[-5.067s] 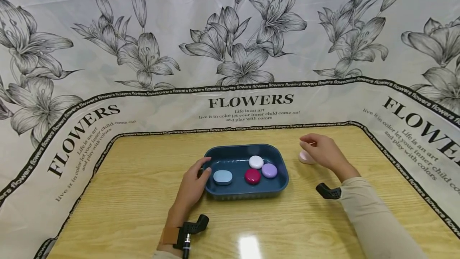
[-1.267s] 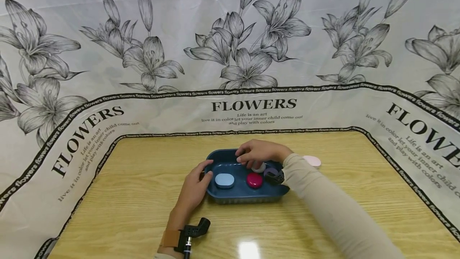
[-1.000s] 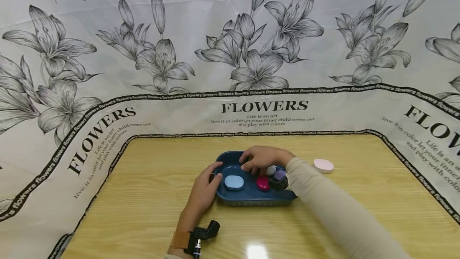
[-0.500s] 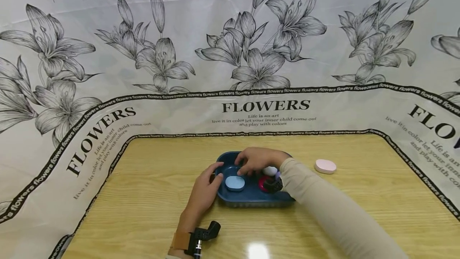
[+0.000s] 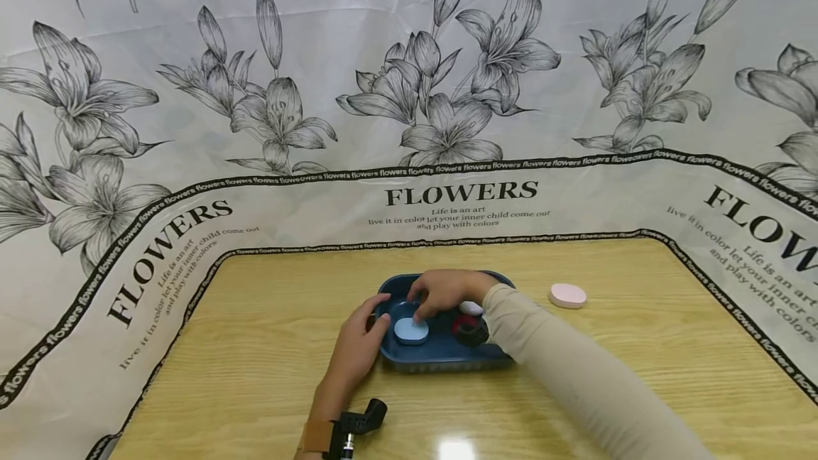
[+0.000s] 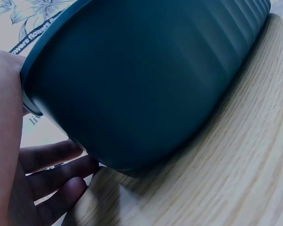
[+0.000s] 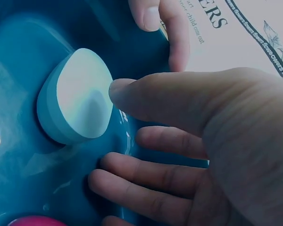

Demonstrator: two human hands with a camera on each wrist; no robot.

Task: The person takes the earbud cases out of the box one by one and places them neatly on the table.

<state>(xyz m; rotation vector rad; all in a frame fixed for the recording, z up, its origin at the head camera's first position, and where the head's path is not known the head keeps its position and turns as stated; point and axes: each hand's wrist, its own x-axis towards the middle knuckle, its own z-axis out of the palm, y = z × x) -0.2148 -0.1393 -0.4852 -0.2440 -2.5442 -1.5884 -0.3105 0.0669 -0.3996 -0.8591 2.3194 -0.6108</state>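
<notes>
A dark blue tray (image 5: 441,358) stands on the table, a light blue oval piece (image 5: 411,330), smooth like a small case, lying at its left end. My left hand (image 5: 354,343) grips that end, thumb over the rim and fingers against the outer wall (image 6: 132,89). My right hand (image 5: 447,289) reaches into the tray from the right, fingers spread and loosely bent. In the right wrist view its thumb tip is right at the edge of the light blue piece (image 7: 82,99). A white round piece (image 5: 471,307) and a crimson one (image 5: 460,325) lie partly covered by the right arm.
To the right of the tray, a pale pink oval piece (image 5: 567,295) lies on the wooden table (image 5: 255,353). A flower-printed cloth (image 5: 460,222) surrounds the table at the back and sides. The beige right sleeve (image 5: 569,368) crosses the tray's right end.
My right hand has left the pink piece, come over the tray and moved left to the light blue piece. The pink piece stays on the table. My left hand remains at the tray's end.
</notes>
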